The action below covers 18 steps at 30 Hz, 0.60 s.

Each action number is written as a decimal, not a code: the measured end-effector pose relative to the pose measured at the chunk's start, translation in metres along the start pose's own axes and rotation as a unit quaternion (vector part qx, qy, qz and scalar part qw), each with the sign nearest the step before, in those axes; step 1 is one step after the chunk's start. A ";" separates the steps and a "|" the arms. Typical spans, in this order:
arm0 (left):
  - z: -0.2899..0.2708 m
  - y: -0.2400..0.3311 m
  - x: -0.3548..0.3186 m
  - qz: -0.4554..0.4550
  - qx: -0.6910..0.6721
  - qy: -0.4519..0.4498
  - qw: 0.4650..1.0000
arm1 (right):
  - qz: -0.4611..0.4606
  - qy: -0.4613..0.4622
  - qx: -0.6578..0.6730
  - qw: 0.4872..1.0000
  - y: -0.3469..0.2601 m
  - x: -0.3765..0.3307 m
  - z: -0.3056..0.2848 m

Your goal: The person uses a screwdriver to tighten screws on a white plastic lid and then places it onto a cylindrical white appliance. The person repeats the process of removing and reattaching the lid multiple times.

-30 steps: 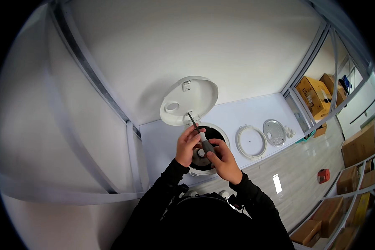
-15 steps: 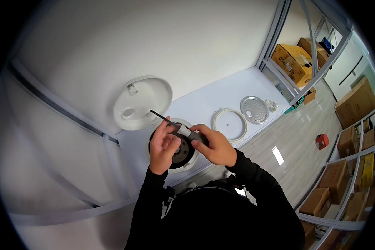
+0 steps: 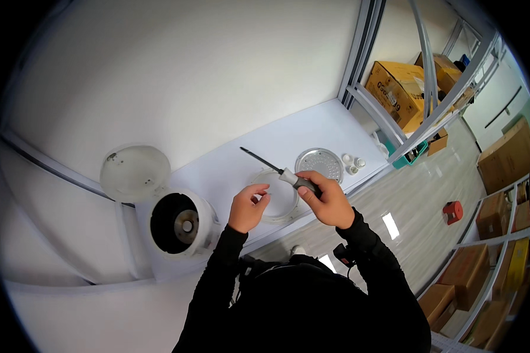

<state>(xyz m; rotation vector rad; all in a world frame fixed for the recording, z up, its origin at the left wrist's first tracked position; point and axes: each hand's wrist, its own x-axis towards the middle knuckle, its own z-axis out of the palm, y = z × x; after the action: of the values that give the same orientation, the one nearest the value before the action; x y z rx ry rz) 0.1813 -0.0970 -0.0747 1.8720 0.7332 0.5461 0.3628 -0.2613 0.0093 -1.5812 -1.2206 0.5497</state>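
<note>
My right hand is wrapped round the grey handle of a screwdriver, whose long dark shaft points up and to the left. My left hand is apart from the tool, fingers curled, with a gap between thumb and fingertips; I see nothing in it. Beneath both hands lies a pale ring, partly covered by them. To the left stands a white rice cooker with a dark inside and a round metal plate at its bottom. Its oval lid stands raised behind it.
A perforated metal disc and several small white cup-shaped pieces lie toward the right of the white table. Metal frame posts rise at the table's right end. Cardboard boxes, shelves and a red stool are farther right.
My left hand has come away from the screwdriver, which stays in my right hand. The view has shifted, so the cooker now appears farther left and the ring lies under my hands.
</note>
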 end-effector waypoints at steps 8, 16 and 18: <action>0.074 -0.067 0.016 -0.048 0.300 0.093 0.948 | 0.037 -0.030 0.009 0.999 0.036 -0.014 -0.060; 0.092 -0.097 0.025 -0.048 0.377 0.140 0.914 | 0.034 -0.060 0.010 0.998 0.056 -0.007 -0.070; 0.094 -0.102 0.027 -0.074 0.378 0.126 0.914 | 0.046 -0.072 0.004 0.996 0.055 -0.006 -0.074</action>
<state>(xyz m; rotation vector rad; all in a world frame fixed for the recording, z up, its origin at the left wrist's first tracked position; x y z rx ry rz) 0.2374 -0.1070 -0.2039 2.4436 1.3955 0.4387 0.4446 -0.2969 -0.0140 -1.6193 -1.2538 0.7379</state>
